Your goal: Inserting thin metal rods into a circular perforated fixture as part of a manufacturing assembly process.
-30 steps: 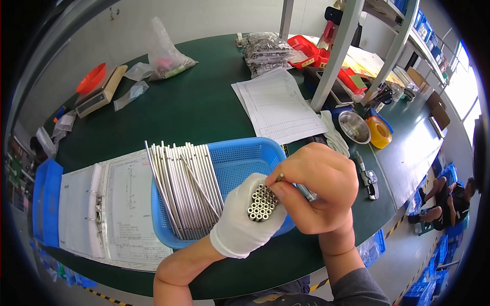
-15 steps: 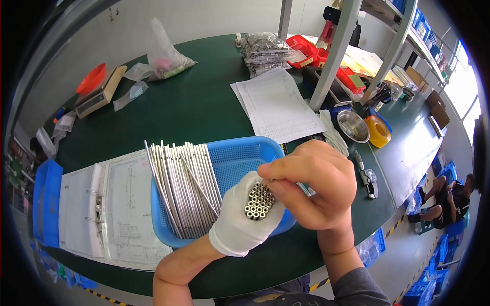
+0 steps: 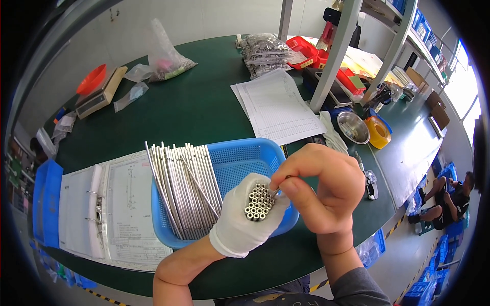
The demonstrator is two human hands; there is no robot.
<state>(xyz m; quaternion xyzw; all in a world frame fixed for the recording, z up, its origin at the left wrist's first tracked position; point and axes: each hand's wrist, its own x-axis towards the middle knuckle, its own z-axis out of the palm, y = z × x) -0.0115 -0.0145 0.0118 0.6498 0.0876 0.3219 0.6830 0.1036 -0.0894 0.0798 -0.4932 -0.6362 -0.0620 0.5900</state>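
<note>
Filling the left half of the blue perforated basket (image 3: 237,166), a layer of slender metal rods (image 3: 186,204) lies out of both hands; whether they are hollow does not show. Right of them, the gloved left hand (image 3: 245,227) holds a gathered bundle of metal tubes (image 3: 259,205) over the basket's near side, its fingers wrapped around it. At the bundle's right side, the bare right hand (image 3: 321,188) has thumb and forefinger pinching what looks like a thin metal pin (image 3: 275,193). The handling seems under way rather than finished; how many tubes have been dealt with cannot be told.

The rods run from the basket's far edge, where their ends jut past the rim, toward its near edge, slanting slightly rightward; one lies askew on top. The bundle points its open ends up at the camera, long axis running down into the glove, lower ends hidden. The pin slants down leftward to the bundle; whether it enters a tube is unclear.
</note>
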